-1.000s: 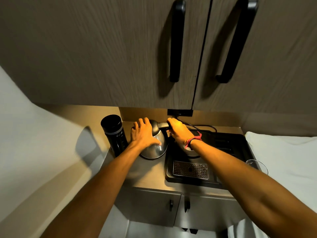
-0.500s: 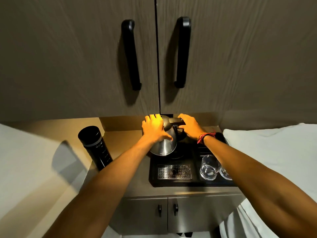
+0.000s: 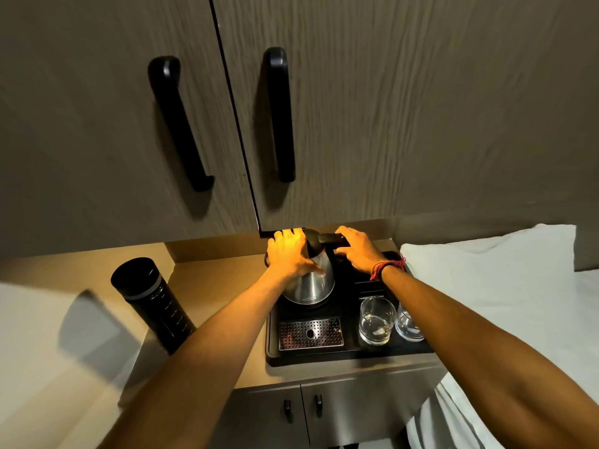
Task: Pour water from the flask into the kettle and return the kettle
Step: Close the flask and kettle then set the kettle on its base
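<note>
A steel kettle with a black lid and handle stands upright at the back left of a black tray. My left hand lies flat against the kettle's left side and lid. My right hand is wrapped around the kettle's black handle at the top right. The black flask stands capped on the counter to the left, apart from both hands.
Two clear glasses sit on the tray's right half, and a perforated metal drip grid lies at its front. Cabinet doors with black handles hang low overhead. White bedding borders the counter on the right.
Both hands carried the kettle rightward from the bare counter onto the tray, where it now stands. The flask stayed put; the camera view shifted right.
</note>
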The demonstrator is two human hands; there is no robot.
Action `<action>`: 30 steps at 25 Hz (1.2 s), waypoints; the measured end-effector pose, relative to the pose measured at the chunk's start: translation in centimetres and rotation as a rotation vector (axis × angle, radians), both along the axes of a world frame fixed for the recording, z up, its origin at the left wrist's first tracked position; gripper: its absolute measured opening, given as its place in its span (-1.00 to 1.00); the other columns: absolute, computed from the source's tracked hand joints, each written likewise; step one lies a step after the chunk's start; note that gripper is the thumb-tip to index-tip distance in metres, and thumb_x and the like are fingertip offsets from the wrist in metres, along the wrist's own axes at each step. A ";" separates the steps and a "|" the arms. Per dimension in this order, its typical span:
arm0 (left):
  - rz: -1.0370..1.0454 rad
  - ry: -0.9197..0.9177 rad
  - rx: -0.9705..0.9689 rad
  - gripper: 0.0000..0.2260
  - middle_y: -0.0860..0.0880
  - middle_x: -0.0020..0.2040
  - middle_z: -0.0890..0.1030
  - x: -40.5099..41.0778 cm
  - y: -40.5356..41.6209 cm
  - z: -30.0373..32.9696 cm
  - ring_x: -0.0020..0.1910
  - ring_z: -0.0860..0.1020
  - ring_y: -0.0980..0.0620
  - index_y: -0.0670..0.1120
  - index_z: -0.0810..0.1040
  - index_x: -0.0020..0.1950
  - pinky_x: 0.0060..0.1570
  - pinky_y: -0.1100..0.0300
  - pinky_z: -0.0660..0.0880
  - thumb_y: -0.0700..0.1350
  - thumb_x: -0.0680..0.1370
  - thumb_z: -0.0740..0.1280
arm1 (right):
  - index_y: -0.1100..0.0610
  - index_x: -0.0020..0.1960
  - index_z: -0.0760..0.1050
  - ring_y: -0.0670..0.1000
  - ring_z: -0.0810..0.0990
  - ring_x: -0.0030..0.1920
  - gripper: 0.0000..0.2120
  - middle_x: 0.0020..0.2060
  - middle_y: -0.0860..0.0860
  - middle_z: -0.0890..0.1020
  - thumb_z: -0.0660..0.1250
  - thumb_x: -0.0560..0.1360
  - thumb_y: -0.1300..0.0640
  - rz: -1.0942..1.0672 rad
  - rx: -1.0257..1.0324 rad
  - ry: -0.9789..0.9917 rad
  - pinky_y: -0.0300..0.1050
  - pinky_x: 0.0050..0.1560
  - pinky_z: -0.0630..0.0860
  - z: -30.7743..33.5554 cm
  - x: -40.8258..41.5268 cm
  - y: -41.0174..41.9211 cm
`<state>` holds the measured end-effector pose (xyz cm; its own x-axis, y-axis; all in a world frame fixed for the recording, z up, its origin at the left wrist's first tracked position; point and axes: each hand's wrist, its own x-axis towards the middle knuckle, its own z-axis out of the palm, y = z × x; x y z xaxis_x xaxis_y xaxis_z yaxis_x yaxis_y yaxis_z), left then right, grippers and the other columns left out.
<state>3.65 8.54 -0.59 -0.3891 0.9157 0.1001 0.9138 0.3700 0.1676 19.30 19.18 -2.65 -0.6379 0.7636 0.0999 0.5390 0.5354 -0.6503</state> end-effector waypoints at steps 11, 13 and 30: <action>-0.036 -0.003 0.024 0.03 -0.14 0.40 0.40 -0.6 -0.8 -0.8 0.42 0.33 -0.17 -0.17 0.24 0.47 0.41 -0.28 0.18 0.42 0.23 0.48 | 0.12 0.53 0.24 0.09 0.53 0.29 -0.47 0.49 0.07 0.34 0.26 0.59 0.27 -0.026 0.068 -0.065 -0.08 0.11 0.55 -1.9 -0.1 0.7; -0.078 0.050 0.104 0.02 -0.14 0.47 0.33 -0.5 -1.8 -1.6 0.48 0.24 -0.15 -0.17 0.17 0.53 0.46 -0.27 0.10 0.39 0.30 0.45 | 0.12 0.61 0.11 0.08 0.34 0.50 -0.37 0.59 0.01 0.16 0.27 0.61 0.16 -0.079 0.156 -0.108 -0.03 0.30 0.50 -2.5 0.6 0.5; 0.029 0.047 -0.010 -0.03 -0.16 0.63 -0.11 1.0 -2.9 -2.5 0.60 -0.09 -0.13 -0.19 -0.19 0.61 0.51 -0.18 -0.04 0.20 0.51 0.37 | 0.43 0.44 0.33 0.28 0.44 0.43 -0.57 0.39 0.37 0.44 0.22 0.61 0.31 -0.040 0.867 -0.686 0.10 0.49 0.34 -1.1 -0.4 -0.9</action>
